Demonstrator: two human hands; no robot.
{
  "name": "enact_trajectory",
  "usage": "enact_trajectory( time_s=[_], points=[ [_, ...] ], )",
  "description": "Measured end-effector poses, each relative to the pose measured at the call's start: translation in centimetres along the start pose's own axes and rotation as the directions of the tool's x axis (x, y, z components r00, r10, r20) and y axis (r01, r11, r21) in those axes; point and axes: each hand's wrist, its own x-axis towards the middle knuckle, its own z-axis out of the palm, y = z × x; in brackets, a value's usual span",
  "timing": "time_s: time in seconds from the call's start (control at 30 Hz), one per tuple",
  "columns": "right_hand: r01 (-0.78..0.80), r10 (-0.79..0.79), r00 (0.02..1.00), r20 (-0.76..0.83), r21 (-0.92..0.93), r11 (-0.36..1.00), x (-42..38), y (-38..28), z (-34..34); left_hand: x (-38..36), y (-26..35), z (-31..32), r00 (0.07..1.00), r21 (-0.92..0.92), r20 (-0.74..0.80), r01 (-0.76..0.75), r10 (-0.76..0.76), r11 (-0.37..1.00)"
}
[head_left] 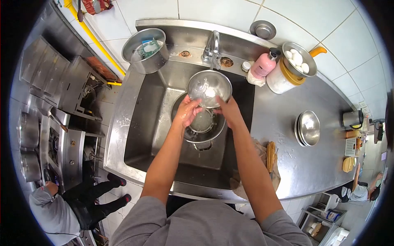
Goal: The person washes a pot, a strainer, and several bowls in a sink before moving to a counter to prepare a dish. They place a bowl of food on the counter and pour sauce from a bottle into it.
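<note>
Under the tap (212,47), a shiny wet metal bowl (208,84) is tilted with its inside towards me. My left hand (188,110) grips its near left rim, thumb on top and fingers below. At the near right rim is my right hand (228,110), closed on the bowl, its fingertips slightly blurred. Below the bowl, a large round metal pot (191,134) with a loop handle stands in the sink (158,123), partly hidden by my hands and the bowl. Something round and metallic shows inside that pot.
A steel pot (150,63) with a sponge stands at the sink's back left. To the right are a pink pump bottle (262,67), a pan of eggs (301,49) on a tub, stacked metal bowls (308,128) and a straw whisk (271,156) on a cloth. Two other people are nearby.
</note>
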Motion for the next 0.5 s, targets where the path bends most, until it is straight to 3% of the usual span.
enact_trajectory(
  time_s=[0.07,0.1,0.17,0.2,0.23,0.27,0.33,0.37,0.4,0.43,0.47,0.5],
  points=[
    [-0.08,0.109,0.993,-0.035,0.46,0.884,2.9,1.0,0.8,-0.2,0.2,-0.5,0.999,-0.045,0.031,-0.023,0.024,0.999],
    [-0.036,0.085,0.994,-0.069,0.529,0.848,3.7,1.1,1.3,0.2,-0.4,-1.7,0.999,-0.046,0.022,-0.025,0.026,0.999],
    [-0.033,0.104,0.991,-0.079,0.618,0.786,5.1,1.3,1.8,1.3,-2.5,-4.3,0.964,-0.086,-0.22,0.135,-0.151,0.987],
    [-0.018,0.12,0.988,-0.097,0.7,0.714,5.7,1.6,2.0,1.8,-3.9,-5.3,0.964,-0.091,-0.221,0.134,-0.151,0.987],
    [0.077,-0.017,0.996,-0.085,0.788,0.61,6.3,2.7,2.4,2.1,-5.5,-6.2,0.897,0.135,-0.407,0.247,-0.173,0.96],
    [0.082,-0.019,0.996,-0.089,0.785,0.614,7.3,3.5,2.8,2.5,-7.4,-7.0,0.805,0.327,-0.576,0.385,-0.141,0.863],
    [-0.026,0.085,0.996,-0.013,0.896,0.443,9.0,4.4,3.3,3.5,-12.0,-9.6,0.74,0.562,-0.672,0.496,0.016,0.662],
    [-0.041,0.096,0.995,0.0,0.908,0.418,6.2,1.9,3.8,3.7,-14.0,-10.9,0.745,0.564,-0.667,0.497,0.009,0.659],
    [-0.033,0.101,0.995,-0.01,0.909,0.416,7.4,3.4,3.9,3.8,-15.6,-12.2,0.756,0.611,-0.654,0.553,-0.033,0.567],
    [-0.184,-0.097,0.965,0.243,0.894,0.409,9.8,6.4,3.7,4.1,-16.3,-12.7,0.763,0.655,-0.643,0.596,-0.072,0.466],
    [-0.321,-0.288,0.836,0.468,0.842,0.434,11.3,7.8,3.6,3.9,-15.2,-11.2,0.768,0.661,-0.636,0.593,-0.075,0.459],
    [-0.311,-0.29,0.841,0.457,0.847,0.431,11.1,6.7,3.8,3.2,-13.2,-8.7,0.745,0.717,-0.667,0.645,-0.009,0.265]
  ],
)
